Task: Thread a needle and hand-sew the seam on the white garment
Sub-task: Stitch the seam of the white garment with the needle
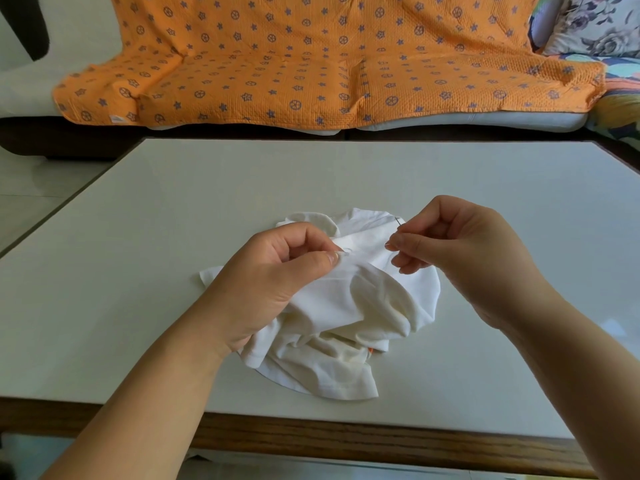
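A sofa draped in an orange patterned cover (311,60) stands behind the pale worktop (138,209), where the white garment (349,317) lies bunched near the front edge. The left hand (263,282) lifts a fold of it, thumb and forefinger pinched tight on the cloth at what looks like the seam. The right hand (460,247) holds the needle (398,221) just beside that fold, its grip closed on the shaft, the other fingers curled. Sewing appears under way; the thread is too fine to make out. The next stitch calls for steadying the fold and driving the point through close to the pinch.
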### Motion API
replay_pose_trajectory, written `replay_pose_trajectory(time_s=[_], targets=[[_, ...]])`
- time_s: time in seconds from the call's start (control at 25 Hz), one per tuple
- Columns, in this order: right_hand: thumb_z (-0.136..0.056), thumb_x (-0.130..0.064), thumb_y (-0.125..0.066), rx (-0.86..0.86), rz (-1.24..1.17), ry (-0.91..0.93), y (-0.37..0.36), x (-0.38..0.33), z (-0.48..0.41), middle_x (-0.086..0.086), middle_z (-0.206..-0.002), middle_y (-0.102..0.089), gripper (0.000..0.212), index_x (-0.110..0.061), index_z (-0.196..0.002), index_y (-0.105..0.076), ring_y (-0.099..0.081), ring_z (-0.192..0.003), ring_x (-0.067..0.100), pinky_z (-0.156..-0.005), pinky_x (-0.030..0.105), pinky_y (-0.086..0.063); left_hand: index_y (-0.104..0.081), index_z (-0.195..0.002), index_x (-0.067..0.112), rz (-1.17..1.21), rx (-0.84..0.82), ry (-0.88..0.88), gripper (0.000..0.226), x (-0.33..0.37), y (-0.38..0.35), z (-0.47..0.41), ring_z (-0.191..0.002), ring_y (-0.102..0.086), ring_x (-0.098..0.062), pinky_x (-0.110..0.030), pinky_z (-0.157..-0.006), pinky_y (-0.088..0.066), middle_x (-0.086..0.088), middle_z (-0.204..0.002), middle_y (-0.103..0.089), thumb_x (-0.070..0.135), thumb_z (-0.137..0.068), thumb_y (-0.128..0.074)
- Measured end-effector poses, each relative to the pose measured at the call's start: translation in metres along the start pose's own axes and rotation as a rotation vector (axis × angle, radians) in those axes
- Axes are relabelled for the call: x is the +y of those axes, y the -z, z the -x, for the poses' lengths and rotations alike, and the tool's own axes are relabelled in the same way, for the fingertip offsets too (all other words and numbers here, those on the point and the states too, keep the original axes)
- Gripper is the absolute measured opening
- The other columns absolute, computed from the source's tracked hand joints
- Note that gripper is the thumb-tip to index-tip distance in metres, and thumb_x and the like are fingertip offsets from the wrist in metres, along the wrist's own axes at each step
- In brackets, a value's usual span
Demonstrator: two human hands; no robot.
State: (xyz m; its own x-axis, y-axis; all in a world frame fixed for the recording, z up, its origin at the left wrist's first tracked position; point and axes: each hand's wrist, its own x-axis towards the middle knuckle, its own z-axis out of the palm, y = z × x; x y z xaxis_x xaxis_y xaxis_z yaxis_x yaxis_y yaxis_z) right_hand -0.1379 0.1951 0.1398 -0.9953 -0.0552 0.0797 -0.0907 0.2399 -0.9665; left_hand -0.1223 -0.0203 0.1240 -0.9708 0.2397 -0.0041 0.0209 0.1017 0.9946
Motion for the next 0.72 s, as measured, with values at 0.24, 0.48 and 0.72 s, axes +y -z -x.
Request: replay_pose_trajectory(time_s=[0.24, 0.48, 0.72], targets=[[-0.083, -0.006, -0.071, 0.168, 0.298, 0.033, 0.007, 0.008, -0.005, -0.006, -0.064, -0.072, 0.011, -0.009, -0.075, -0.063, -0.067, -0.054, 0.005, -0.056, 0.008, -0.048, -0.072, -0.079, 0.02, -0.001, 0.007, -0.003, 0.008, -0.001, 0.001, 0.0, -0.085, -0.06, -0.017, -0.029, -0.082, -0.045, -0.007, -0.085, -0.067, 0.025, -0.076, -0.066], [-0.083, -0.006, -0.072, 0.227, 0.347, 0.038, 0.012, 0.012, -0.008, -0.002, -0.062, -0.071, 0.013, -0.011, -0.074, -0.064, -0.065, -0.052, 0.002, -0.053, 0.004, -0.043, -0.071, -0.078, 0.022, -0.027, 0.005, -0.008, 0.007, -0.001, 0.001, -0.001, -0.081, -0.058, -0.015, -0.024, -0.078, -0.045, -0.005, -0.081, -0.064, 0.025, -0.076, -0.066], [-0.081, -0.025, -0.076, 0.067, 0.298, 0.025, 0.007, -0.009, 0.007, -0.001, -0.064, -0.073, 0.012, -0.019, -0.074, -0.068, -0.063, -0.048, 0.014, -0.05, 0.018, -0.048, -0.074, -0.08, 0.026, -0.075, -0.021, -0.002, 0.009, 0.003, 0.002, 0.001, -0.081, -0.059, -0.017, -0.026, -0.078, -0.046, -0.016, -0.081, -0.065, 0.032, -0.077, -0.07]])
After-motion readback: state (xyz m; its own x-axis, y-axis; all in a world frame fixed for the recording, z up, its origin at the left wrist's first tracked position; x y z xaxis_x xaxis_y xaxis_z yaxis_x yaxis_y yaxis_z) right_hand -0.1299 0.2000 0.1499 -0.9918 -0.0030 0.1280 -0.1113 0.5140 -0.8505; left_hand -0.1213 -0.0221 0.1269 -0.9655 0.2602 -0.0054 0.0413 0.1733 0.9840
